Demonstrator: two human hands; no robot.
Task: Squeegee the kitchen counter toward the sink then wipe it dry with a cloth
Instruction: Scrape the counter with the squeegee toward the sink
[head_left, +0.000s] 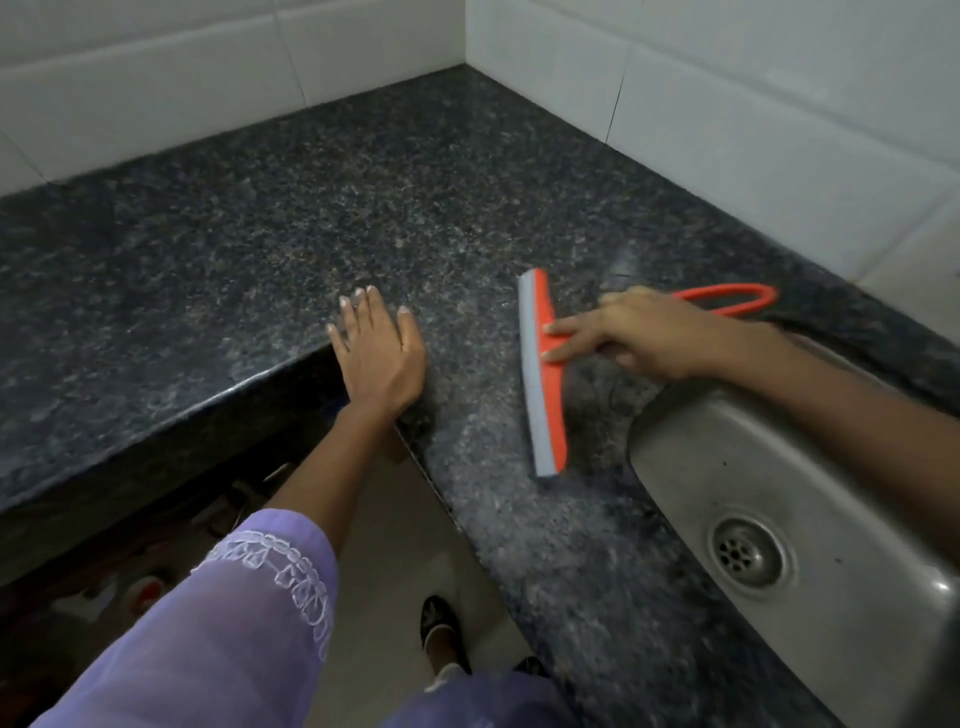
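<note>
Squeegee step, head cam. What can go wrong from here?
1. The near end of the squeegee sits close to the front edge of the counter; water may run off onto the floor instead of into the sink.
2. The left hand lies flat on the counter left of the blade; it could slip if that patch is wet.
3. No cloth is in view, so drying may stall.

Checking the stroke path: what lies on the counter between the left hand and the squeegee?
Nothing. The head view shows only bare speckled counter between the left hand and the squeegee.
</note>
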